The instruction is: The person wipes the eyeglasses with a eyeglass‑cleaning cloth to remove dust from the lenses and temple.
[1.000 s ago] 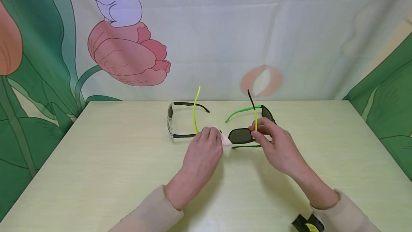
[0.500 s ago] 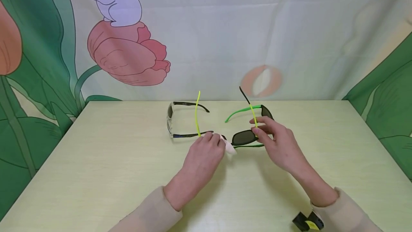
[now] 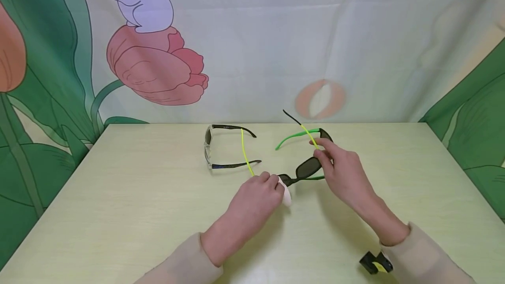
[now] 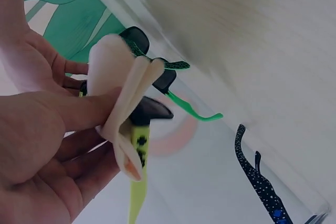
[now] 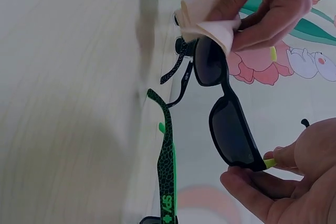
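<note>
Black sunglasses with yellow temples (image 3: 308,168) are held up between both hands, tilted, their temples pointing toward the back. My left hand (image 3: 254,200) pinches a pale cloth (image 3: 286,194) around one lens; in the right wrist view the cloth (image 5: 218,27) covers the outer part of that lens. At the other end, my right hand (image 3: 347,174) grips the frame's corner by the hinge, thumb and fingers on either side, as the right wrist view shows with the hand (image 5: 294,177). The other lens (image 5: 231,132) is uncovered there.
Clear-framed glasses with dark temples (image 3: 229,166) lie at the back of the table (image 3: 138,196). Green-templed sunglasses (image 3: 293,136) lie behind my right hand, partly hidden. A black and yellow object (image 3: 375,263) sits beside the right sleeve. A printed curtain hangs behind.
The held sunglasses have tilted, the left end coming lower and nearer, and their temples have swung leftward. My left hand has moved toward the front right with the cloth; the right fingers have shifted slightly.
</note>
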{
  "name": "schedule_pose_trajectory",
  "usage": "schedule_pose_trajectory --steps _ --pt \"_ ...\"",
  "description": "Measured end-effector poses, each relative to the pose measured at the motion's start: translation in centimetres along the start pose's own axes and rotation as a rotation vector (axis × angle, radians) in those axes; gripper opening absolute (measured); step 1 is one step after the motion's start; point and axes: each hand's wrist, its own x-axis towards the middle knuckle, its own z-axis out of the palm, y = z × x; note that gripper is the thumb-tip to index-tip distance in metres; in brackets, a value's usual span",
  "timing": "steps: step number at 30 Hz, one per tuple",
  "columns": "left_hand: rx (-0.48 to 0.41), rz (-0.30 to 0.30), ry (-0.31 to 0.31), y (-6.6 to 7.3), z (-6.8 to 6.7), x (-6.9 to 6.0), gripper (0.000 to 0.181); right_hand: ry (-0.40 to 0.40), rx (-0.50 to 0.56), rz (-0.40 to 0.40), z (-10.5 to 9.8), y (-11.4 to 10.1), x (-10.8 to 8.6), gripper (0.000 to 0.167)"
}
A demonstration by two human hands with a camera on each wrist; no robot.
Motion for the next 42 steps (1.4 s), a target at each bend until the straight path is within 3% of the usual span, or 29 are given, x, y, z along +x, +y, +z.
schedule_pose_trajectory --steps 9,17,24,29,35,42 --pt "0.079 0.078 -0.021 0.3 -0.2 -0.2 0.018 0.014 -0.106 -0.092 -0.3 0.2 0.6 0.025" --pt "0.088 0.107 0.012 0.4 0.0 -0.2 0.017 -0.032 -0.141 -0.058 -1.2 0.2 0.9 0.028" --pt "0.097 0.148 0.063 0.4 0.0 -0.3 0.016 -0.062 -0.041 -0.030 -1.5 0.8 1.0 0.028" --pt "0.103 0.160 0.118 0.6 -0.1 -0.4 0.012 -0.079 0.074 0.055 -1.8 1.4 1.1 0.029" --pt "0.085 0.157 0.172 0.7 -0.2 -0.5 0.009 -0.124 0.269 0.174 -2.0 1.8 1.3 0.045" --pt "0.045 0.122 0.210 0.6 -0.7 -0.2 0.006 -0.150 0.461 0.246 -1.6 1.3 1.1 0.059"
